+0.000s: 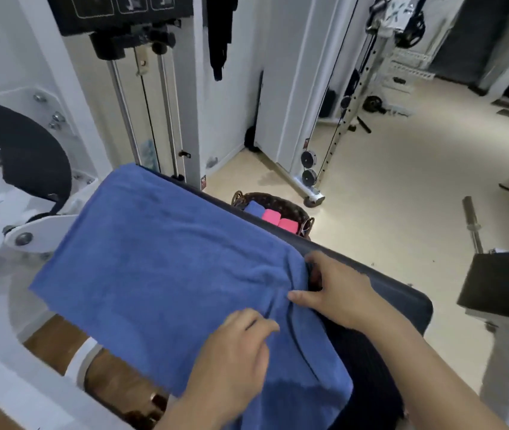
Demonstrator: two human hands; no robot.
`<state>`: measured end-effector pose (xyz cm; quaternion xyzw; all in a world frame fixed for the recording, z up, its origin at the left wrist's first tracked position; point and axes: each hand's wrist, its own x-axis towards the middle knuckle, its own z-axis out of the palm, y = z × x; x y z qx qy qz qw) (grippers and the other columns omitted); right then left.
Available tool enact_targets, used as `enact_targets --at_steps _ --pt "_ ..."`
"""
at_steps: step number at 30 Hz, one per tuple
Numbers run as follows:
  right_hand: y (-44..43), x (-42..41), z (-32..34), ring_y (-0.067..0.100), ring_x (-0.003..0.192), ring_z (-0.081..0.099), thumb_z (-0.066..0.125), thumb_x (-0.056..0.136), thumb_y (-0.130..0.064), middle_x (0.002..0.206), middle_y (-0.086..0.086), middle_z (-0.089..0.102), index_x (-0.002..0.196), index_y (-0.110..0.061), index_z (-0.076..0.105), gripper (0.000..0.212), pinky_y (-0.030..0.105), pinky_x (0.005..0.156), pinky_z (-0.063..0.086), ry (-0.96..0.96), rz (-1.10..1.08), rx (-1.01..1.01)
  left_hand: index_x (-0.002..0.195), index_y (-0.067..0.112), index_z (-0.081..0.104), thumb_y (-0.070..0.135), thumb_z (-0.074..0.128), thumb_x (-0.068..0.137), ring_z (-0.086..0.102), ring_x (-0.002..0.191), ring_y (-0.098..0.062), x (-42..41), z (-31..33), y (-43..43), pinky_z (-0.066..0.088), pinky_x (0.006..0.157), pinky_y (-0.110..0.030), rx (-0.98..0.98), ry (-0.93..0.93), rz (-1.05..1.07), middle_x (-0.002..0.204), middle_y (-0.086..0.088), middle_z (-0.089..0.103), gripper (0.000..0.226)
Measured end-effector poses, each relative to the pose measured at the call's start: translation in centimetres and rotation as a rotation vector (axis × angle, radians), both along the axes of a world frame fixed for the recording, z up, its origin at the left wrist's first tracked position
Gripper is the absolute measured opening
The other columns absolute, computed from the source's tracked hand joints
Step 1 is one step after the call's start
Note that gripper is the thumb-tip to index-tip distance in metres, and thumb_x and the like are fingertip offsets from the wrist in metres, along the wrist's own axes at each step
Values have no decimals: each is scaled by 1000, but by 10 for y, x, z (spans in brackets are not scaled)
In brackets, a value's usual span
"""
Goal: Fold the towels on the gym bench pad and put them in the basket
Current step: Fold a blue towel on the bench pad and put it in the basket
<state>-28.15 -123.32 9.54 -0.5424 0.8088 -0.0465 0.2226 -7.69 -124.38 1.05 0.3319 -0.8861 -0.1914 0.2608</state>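
On the bench pad: a blue towel [166,268] lies spread flat over the dark pad [402,293], covering most of it and hanging over the pad's near edge.
Right hand: the right hand [337,290] sits at the towel's right edge, palm down, fingers curled over a bunched fold, thumb pointing left along the cloth.
Left hand: the left hand [237,352] rests just nearer, by the pad's near edge, fingers bent and pinching a ridge of the cloth.
Bare pad: only a strip along the right edge and the near right corner shows.
Basket: a woven basket [293,206] stands on the floor past the pad's far right edge, holding 1 blue and 2 pink folded towels [270,216].
Room: pale floor [402,181] lies open right of the basket; white machine frame [8,352] crowds the left edge.
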Motion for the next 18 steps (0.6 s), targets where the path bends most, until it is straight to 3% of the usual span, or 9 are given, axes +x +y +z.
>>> enact_targets --at_steps 3,5,9,12,16,18 --pt "17 -6 -5 11 91 60 54 88 -26 93 -16 62 112 -36 54 26 44 90 48 -199 26 56 81 30 65 21 55 66 57 66 -9 -28 0 46 46 43 -21 0 -76 -208 76 13 56 20" --pt "24 -9 -8 13 86 62 46 86 -8 88 -11 65 115 -28 61 38 36 83 52 -226 1 10 75 30 67 26 57 59 56 58 -7 -41 -10 62 39 35 -19 -51 -172 -194 68 13 54 19" --pt "28 -4 -19 20 92 58 52 86 -25 94 -8 57 111 -33 56 27 36 77 47 -20 52 -113 110 30 60 50 49 72 61 69 -12 -59 -18 77 49 44 -23 66 -229 -23 83 10 62 45" --pt "31 9 -31 23 91 49 51 88 -34 97 -2 45 103 -26 54 17 36 74 35 47 102 -77 110 23 58 69 50 58 59 75 -20 -73 -12 88 50 50 -34 93 -398 56 88 2 62 70" --pt "38 11 -40 22 81 40 45 91 -27 91 -1 40 82 -17 46 14 35 68 33 175 185 -161 96 24 51 43 64 56 58 68 -19 -76 -14 91 46 49 -30 86 -359 85 81 2 57 47" --pt "40 6 -34 23 80 45 46 90 -25 89 0 48 83 -13 46 14 37 67 38 28 136 -210 93 25 51 30 61 64 59 69 -18 -70 -19 87 46 54 -29 214 -184 126 79 4 60 31"
